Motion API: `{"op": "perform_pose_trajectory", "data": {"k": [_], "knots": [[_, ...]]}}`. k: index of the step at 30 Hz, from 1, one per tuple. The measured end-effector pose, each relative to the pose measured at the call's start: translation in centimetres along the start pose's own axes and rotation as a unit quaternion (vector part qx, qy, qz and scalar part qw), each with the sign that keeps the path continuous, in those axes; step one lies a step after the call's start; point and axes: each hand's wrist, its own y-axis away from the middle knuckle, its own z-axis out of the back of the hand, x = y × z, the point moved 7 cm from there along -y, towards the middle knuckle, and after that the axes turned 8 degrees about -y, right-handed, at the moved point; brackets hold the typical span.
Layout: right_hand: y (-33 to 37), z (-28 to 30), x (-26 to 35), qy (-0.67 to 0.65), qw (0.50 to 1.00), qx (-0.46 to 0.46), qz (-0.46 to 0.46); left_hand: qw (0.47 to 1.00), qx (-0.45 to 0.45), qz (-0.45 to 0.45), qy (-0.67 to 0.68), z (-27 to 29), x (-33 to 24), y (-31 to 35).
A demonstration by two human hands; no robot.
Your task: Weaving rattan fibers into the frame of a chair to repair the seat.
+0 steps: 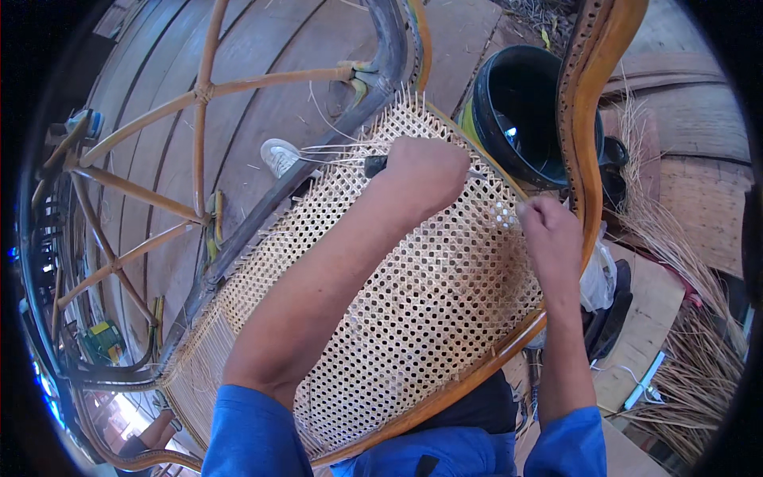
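A woven cane panel (397,286) extends from the person's lap (481,405), the left hand (429,171) fisted round a dark-handled tool (375,165) that might slip and tear it if forced, the right hand's (552,238) grip indiscernible.

Pale openwork cane panel (413,278), bristling strand ends (409,98), dark-handled tool (374,165) over it

2 hands (429,176) (555,238), 1 woven panel (421,278), 1 bucket (524,79), 2 blue sleeves (254,433) (566,445).
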Motion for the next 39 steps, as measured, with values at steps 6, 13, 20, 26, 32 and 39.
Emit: {"op": "perform_pose_trajectory", "data": {"k": [6, 13, 20, 26, 32, 39], "knots": [[-1.4, -2.2, -1.2, 0.110, 0.991, 0.023, -0.070, 0.997, -0.019, -0.060, -0.047, 2.1, -1.7, -1.2], [-1.7, -2.4, -0.8, 0.168, 0.985, 0.007, -0.029, 0.981, 0.080, -0.108, -0.143, 4.4, -6.1, -1.9], [-1.3, -3.5, -1.8, 0.167, 0.985, -0.019, 0.044, 0.946, 0.192, -0.172, -0.195, 2.8, -6.9, -2.4], [-0.7, -3.8, 0.1, 0.219, 0.969, -0.060, 0.100, 0.977, 0.009, -0.169, -0.129, 3.9, -4.4, -2.1], [-1.5, -3.8, -0.3, 0.254, 0.967, -0.024, 0.027, 0.976, 0.118, -0.106, -0.150, 2.1, -3.8, -2.9], [-4.0, -3.0, 0.7, 0.313, 0.941, 0.123, -0.044, 0.985, 0.090, -0.031, -0.141, 2.7, 1.8, -1.9]]}}
